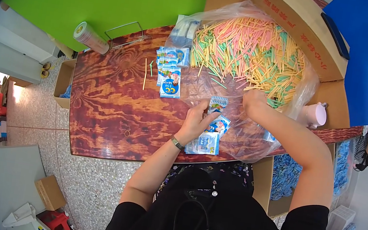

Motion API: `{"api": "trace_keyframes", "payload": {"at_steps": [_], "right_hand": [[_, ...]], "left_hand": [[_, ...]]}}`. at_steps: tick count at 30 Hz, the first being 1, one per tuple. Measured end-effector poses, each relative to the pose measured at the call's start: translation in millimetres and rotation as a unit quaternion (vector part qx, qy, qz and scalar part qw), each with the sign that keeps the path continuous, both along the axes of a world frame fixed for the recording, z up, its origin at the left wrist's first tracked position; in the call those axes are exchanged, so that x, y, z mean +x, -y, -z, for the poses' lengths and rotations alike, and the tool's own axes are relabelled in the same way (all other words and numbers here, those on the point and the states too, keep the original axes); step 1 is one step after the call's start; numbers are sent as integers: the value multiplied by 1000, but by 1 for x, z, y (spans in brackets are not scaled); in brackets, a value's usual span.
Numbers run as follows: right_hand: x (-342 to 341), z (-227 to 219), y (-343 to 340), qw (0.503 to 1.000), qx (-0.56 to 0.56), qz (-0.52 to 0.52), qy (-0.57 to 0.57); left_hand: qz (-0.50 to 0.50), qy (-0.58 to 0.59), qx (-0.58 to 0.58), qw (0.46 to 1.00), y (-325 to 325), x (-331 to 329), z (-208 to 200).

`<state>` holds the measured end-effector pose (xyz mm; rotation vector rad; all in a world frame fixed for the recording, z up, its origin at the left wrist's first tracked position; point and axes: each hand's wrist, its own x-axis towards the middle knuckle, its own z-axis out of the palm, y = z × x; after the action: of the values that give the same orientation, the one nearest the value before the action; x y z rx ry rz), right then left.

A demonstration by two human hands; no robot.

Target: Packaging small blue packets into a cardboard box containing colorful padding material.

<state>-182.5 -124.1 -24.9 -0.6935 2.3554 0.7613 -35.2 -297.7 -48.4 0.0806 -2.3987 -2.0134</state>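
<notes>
My left hand (196,121) grips a small blue-and-white packet (218,102) between thumb and fingers. Just below it lie several similar packets (204,143), overlapping near the table's front edge. My right hand (254,102) is closed at the near edge of a big heap of thin pastel sticks (256,54), pink, yellow and green; its fingertips are partly hidden, so what they pinch cannot be made out. The heap rests on a clear plastic bag (312,82). To the left, more packets (170,81) lie in an overlapping row, beside a few loose sticks (145,74).
The bag lies in an opened cardboard box (299,27) on the red-brown wooden table (112,113). A pink mug (315,114) stands at the right, stacked cups (91,37) and a wire stand (127,34) at the far left. Boxes of blue packets (284,179) sit below right.
</notes>
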Motion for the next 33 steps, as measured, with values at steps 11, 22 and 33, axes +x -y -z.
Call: {"api": "trace_keyframes", "payload": {"at_steps": [11, 22, 33], "right_hand": [[-1, -103, -22, 951, -281, -69, 109], [25, -143, 7, 918, -345, -152, 121], [22, -146, 14, 912, -344, -195, 107]], "left_hand": [[-86, -118, -126, 981, 4, 1, -12], [-111, -205, -206, 950, 0, -8, -20], [-109, -222, -223, 943, 5, -2, -21]]}}
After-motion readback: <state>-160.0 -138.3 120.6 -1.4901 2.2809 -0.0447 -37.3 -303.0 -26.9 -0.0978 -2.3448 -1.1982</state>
